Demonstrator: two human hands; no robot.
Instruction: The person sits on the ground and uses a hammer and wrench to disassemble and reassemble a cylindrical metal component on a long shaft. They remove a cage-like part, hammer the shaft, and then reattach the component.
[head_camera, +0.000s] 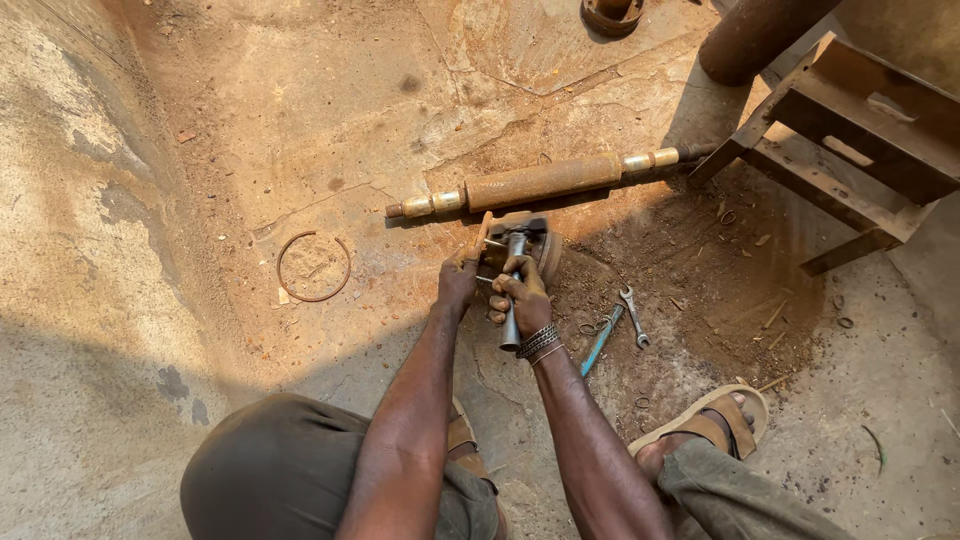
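Knees fill my lower frame. Right hand (522, 298) grips a steel tool (513, 290); left hand (458, 280) pinches something hidden, both just below the rusty roller (540, 181). Round part (545, 252) beneath them mostly covered.

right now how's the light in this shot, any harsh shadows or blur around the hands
Head view: hard, warm sunlight from the upper right, bright on the rusty shaft and the concrete floor. A deep shadow band crosses the lower left, and the metal stand shades the dirt beneath it. The left hand, the right hand and the metal tool they grip are sharp. Edges bow slightly from the wide lens.
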